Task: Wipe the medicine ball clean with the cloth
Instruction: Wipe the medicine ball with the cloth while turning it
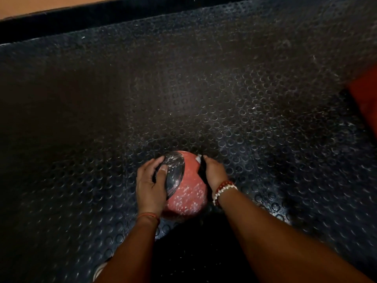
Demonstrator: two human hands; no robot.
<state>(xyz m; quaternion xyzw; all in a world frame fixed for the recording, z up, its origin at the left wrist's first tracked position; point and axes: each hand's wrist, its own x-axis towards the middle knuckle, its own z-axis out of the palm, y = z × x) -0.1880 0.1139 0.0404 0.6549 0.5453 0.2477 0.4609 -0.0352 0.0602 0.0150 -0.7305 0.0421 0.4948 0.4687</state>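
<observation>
Cupped round medicine ball [188, 190] sides: left hand [150, 186], right hand [214, 174].

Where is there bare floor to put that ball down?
The black studded rubber mat lies bare ahead of and left of the red-and-black rubber medicine ball. Crowded: left hand and right hand grip it; a red object sits far right.

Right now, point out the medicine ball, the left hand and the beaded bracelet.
medicine ball [188, 193]: head view, on its red dusty panel.
left hand [150, 186]: head view, on the back of the hand.
beaded bracelet [224, 190]: head view, on the white beads at the right wrist.
</observation>
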